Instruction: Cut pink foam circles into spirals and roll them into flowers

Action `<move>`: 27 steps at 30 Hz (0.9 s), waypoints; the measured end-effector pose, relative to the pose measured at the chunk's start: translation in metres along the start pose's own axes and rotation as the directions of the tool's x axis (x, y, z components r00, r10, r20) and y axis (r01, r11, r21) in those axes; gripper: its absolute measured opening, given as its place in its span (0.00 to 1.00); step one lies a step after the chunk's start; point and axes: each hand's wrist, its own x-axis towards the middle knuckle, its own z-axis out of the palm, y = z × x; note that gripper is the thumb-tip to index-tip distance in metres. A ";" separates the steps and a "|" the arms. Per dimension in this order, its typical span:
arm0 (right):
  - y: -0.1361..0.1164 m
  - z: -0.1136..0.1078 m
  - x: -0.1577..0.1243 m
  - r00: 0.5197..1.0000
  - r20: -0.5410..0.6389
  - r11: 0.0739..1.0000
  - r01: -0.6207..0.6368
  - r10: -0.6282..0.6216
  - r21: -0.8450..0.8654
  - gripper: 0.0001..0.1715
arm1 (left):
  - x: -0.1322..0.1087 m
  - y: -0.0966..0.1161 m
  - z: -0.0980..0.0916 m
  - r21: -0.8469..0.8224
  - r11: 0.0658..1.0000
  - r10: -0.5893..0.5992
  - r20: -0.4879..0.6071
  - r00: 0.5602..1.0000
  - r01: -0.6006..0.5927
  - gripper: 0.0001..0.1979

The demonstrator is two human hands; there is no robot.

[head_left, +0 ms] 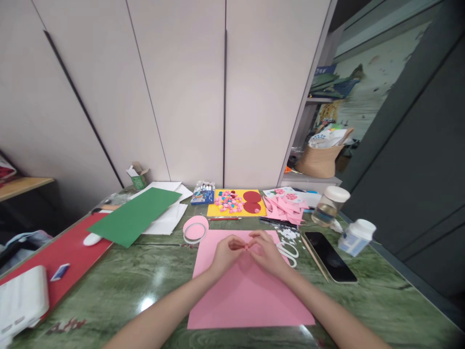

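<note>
My left hand (225, 252) and my right hand (268, 251) meet over a large pink paper sheet (247, 295) on the green marble table (152, 276). Both pinch a tiny pink paper piece (247, 246) between their fingertips. White-handled scissors (288, 252) lie just right of my right hand. A roll of tape (195, 229) sits at the sheet's far left corner.
Behind lie a yellow sheet (214, 209) with small pink pieces and red circles, pink paper strips (285, 207), a marker box (202, 194), green paper (136, 215), red paper (69, 254). A phone (330, 256), glue bottle (356, 236) and jar (330, 206) stand right.
</note>
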 end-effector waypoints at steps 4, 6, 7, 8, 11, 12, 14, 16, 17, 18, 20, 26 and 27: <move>0.002 0.002 0.000 0.998 -0.020 0.994 -0.056 0.058 0.088 0.05 | 0.004 0.000 -0.002 -0.054 0.998 -0.045 -0.020 0.999 0.044 0.14; 0.002 0.004 0.000 0.996 -0.030 0.988 -0.081 0.086 0.135 0.05 | 0.004 -0.001 -0.003 -0.065 0.996 -0.056 -0.029 0.998 0.054 0.15; 0.003 0.004 0.000 0.995 -0.035 0.984 -0.091 0.098 0.154 0.05 | 0.004 -0.001 -0.003 -0.068 0.996 -0.061 -0.033 0.998 0.058 0.15; 0.002 0.005 -0.001 0.993 -0.040 0.980 -0.100 0.108 0.170 0.05 | 0.005 -0.002 -0.003 -0.070 0.996 -0.064 -0.037 0.997 0.062 0.15; 0.002 0.005 0.000 0.992 -0.033 0.978 -0.112 0.120 0.175 0.05 | 0.005 -0.003 -0.002 -0.065 0.996 -0.071 -0.044 0.997 0.068 0.15; 0.001 0.005 0.000 0.993 -0.026 0.981 -0.109 0.115 0.157 0.05 | 0.004 -0.003 -0.002 -0.057 0.996 -0.069 -0.042 0.997 0.066 0.15; 0.000 0.004 0.000 0.996 -0.015 0.991 -0.088 0.090 0.097 0.05 | 0.004 -0.002 -0.002 -0.041 0.997 -0.060 -0.032 0.998 0.058 0.15; 0.000 0.004 -0.002 0.999 -0.010 0.999 -0.052 0.052 0.012 0.06 | 0.003 -0.001 -0.002 0.005 1.000 -0.024 -0.012 1.000 0.024 0.14; 0.000 0.005 -0.002 1.000 -0.006 0.999 -0.029 0.029 -0.033 0.07 | 0.002 -0.001 -0.003 0.047 0.999 0.001 0.001 1.000 -0.001 0.12; 0.000 0.005 -0.003 1.000 -0.002 0.997 -0.004 0.004 -0.077 0.08 | 0.000 -0.001 -0.003 0.100 0.995 0.027 0.015 1.000 -0.029 0.11; 0.001 0.006 -0.005 0.999 0.018 0.987 0.051 -0.049 -0.153 0.10 | -0.002 0.000 -0.003 0.220 0.971 0.080 0.053 0.995 -0.090 0.08; 0.003 0.003 -0.003 0.992 0.030 0.971 0.123 -0.120 -0.203 0.08 | -0.003 0.001 -0.002 0.239 0.967 0.077 0.072 0.994 -0.092 0.08; 0.003 0.002 -0.003 0.994 0.015 0.977 0.109 -0.108 -0.185 0.07 | -0.002 0.001 -0.002 0.188 0.980 0.054 0.064 0.996 -0.065 0.08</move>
